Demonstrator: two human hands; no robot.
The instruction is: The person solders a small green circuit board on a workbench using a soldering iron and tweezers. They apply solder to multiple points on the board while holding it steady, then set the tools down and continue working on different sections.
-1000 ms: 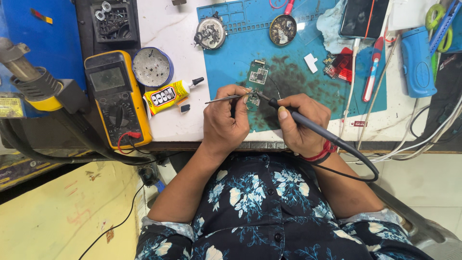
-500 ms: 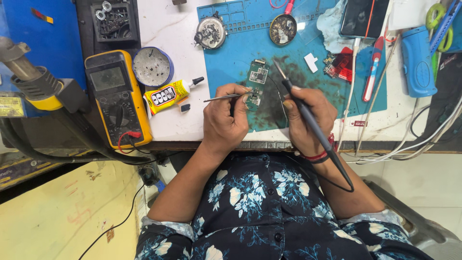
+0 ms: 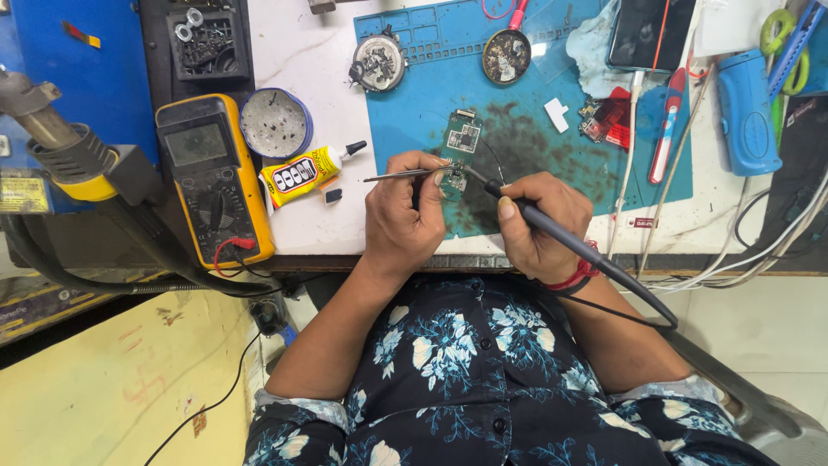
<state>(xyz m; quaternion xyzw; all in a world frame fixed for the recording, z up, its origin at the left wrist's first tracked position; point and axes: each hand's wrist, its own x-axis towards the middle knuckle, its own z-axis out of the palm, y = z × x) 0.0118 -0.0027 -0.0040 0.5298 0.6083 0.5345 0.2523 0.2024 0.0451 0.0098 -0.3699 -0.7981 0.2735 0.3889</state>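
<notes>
My left hand (image 3: 405, 216) grips metal tweezers (image 3: 392, 177), their tips meeting a small green circuit board (image 3: 461, 148) on the blue work mat (image 3: 414, 112). My right hand (image 3: 539, 224) holds a dark soldering iron (image 3: 552, 226) like a pen. Its tip touches the lower part of the board, close to the tweezers. The iron's cable runs back to the right past my wrist, which wears a red band.
A yellow multimeter (image 3: 211, 177) lies at the left, next to a round tin (image 3: 274, 122) and a glue tube (image 3: 306, 171). A hot-air nozzle (image 3: 52, 138) stands far left. Round metal parts (image 3: 378, 62), a phone (image 3: 649, 33), a blue tool (image 3: 749, 112) and cables crowd the back and right.
My right hand swung the soldering iron up and away half a second ago, then brought its tip back down onto the board. The left hand and tweezers stayed put.
</notes>
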